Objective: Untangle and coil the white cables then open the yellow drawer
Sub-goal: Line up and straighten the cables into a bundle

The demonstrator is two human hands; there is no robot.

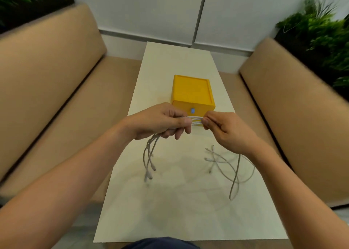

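Both hands hold a bundle of white cables [196,120] above the cream table [170,201]. My left hand [160,121] grips the strands in a fist, and several ends with plugs hang below it at the left. My right hand [221,128] pinches the same strands a short way to the right. From it, loose cable lengths trail down and lie crossed on the table at the right. Just behind the hands stands the yellow drawer box [191,92], its front closed, with a small blue-grey knob [192,110].
Tan padded benches [47,82] run along both sides of the narrow table. Green plants [321,37] stand behind the backrests at both far corners. A white wall closes the far end.
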